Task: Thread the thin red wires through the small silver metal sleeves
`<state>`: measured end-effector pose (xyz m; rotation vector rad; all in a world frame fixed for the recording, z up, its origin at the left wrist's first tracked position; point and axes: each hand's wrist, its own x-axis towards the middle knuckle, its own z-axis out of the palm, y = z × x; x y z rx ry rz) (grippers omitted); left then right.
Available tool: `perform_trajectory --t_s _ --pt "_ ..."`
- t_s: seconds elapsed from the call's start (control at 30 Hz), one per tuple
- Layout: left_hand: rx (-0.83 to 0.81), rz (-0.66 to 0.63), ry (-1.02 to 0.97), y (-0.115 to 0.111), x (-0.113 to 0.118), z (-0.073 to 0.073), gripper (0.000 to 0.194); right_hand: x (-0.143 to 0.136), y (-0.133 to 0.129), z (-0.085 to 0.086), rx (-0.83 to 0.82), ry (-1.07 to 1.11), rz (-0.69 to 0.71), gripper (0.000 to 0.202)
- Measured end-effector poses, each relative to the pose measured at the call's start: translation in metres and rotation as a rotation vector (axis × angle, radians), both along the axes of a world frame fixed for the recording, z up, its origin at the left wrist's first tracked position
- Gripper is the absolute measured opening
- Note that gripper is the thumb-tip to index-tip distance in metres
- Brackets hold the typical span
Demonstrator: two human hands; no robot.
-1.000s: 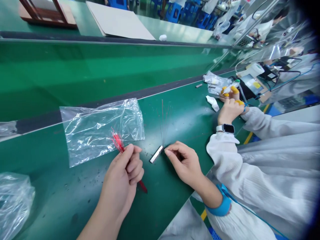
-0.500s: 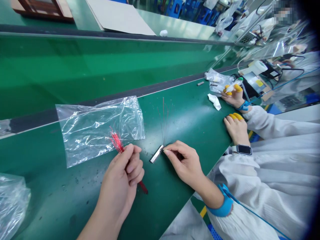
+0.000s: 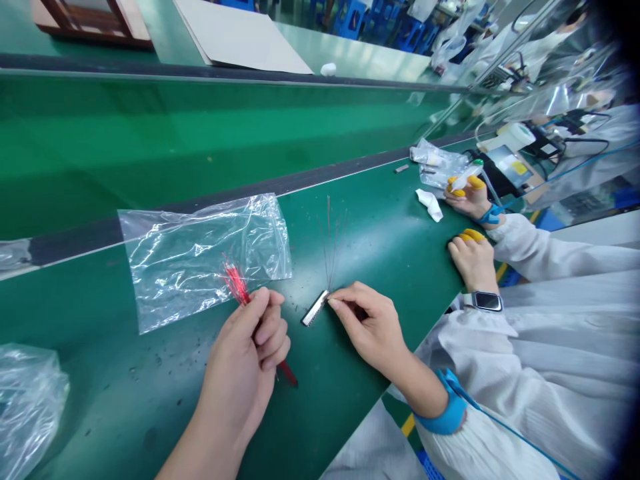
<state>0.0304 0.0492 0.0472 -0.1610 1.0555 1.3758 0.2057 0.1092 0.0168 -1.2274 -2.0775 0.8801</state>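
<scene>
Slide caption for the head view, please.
Left hand grips red wires; right hand touches a small connector-like part on the green bench.

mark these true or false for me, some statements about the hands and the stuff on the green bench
1. The left hand holds a bundle of red wires. True.
2. The right hand has its fingertips on the clear plastic bag. False: they are at the upper end of the small metallic part.
3. A blue band goes around the right wrist. True.
4. The co-worker wears a smartwatch with a round face. False: its face is rectangular.
5. The white scrap lies on the bench between the person's two hands. False: it lies near the co-worker's hands.
6. Fine strands fan out from the upper end of the metallic part. True.
</scene>
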Motion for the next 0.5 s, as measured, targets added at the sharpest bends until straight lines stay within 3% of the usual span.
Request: perform_trajectory --t_s 0.5 --pt "0.002 0.0 0.0 -0.001 -0.0002 -0.0013 0.023 -0.0033 -0.0022 0.0008 0.007 0.035 0.012 0.013"
